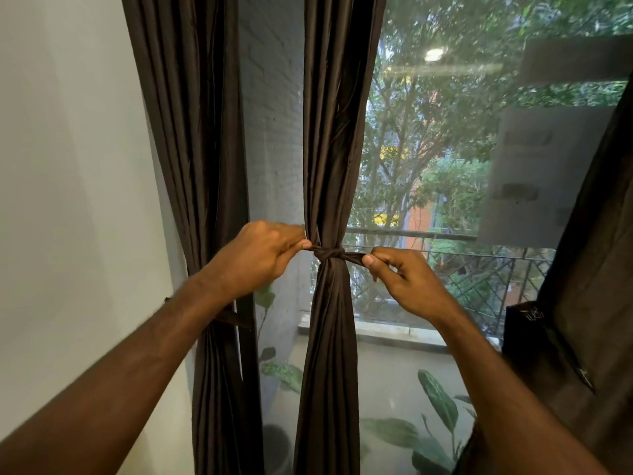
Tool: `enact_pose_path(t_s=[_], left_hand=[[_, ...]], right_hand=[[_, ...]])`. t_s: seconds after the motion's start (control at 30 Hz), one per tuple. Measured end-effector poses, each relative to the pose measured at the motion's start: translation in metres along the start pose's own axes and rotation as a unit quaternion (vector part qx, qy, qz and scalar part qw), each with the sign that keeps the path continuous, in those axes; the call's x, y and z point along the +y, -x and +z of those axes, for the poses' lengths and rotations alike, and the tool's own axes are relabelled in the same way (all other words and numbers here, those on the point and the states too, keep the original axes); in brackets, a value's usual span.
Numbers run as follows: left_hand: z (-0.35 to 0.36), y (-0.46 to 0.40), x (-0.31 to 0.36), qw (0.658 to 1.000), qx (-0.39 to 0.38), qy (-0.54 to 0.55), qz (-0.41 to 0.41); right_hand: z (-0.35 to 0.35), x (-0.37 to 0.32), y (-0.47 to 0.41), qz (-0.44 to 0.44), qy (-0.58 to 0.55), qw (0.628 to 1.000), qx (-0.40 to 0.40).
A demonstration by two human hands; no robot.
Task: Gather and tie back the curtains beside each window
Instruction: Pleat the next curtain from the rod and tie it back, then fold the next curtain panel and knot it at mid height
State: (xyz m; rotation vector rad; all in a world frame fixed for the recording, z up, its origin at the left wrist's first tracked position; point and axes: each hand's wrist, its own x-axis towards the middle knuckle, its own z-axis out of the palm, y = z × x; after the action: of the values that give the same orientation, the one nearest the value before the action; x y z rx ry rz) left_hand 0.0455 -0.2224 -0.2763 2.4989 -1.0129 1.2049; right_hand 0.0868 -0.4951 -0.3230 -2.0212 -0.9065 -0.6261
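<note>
Left hand (263, 252), right hand (400, 272) pinch tie (330, 252) ends; middle curtain (337, 149) cinched.

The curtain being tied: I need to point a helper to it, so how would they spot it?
Face the window. Three dark brown curtains hang there; take the middle curtain, against the glass. Only this one has a tie band knotted around it, its ends pinched by the left hand and right hand.
</note>
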Motion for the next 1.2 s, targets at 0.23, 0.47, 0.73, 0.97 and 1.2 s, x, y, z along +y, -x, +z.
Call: enact_pose_path(t_s=[0.23, 0.47, 0.73, 0.97, 1.2], left_hand=[[0.008, 0.002, -0.010, 0.998, 0.039, -0.044, -0.033], [-0.003, -0.035, 0.013, 0.984, 0.160, -0.071, -0.017], [-0.034, -0.178, 0.072, 0.977, 0.204, -0.047, 0.051], [-0.058, -0.311, 0.146, 0.976, 0.214, -0.011, 0.050], [-0.040, -0.382, 0.222, 0.975, 0.196, 0.102, 0.007]], right_hand=[[0.010, 0.006, -0.007, 0.023, 0.031, 0.999, 0.005], [-0.012, -0.019, -0.038, 0.006, 0.126, 0.989, 0.073], [-0.129, -0.064, -0.088, -0.042, 0.268, 0.941, 0.202], [-0.282, -0.111, -0.087, -0.030, 0.387, 0.880, 0.273], [-0.391, -0.130, -0.042, -0.056, 0.471, 0.785, 0.398]])
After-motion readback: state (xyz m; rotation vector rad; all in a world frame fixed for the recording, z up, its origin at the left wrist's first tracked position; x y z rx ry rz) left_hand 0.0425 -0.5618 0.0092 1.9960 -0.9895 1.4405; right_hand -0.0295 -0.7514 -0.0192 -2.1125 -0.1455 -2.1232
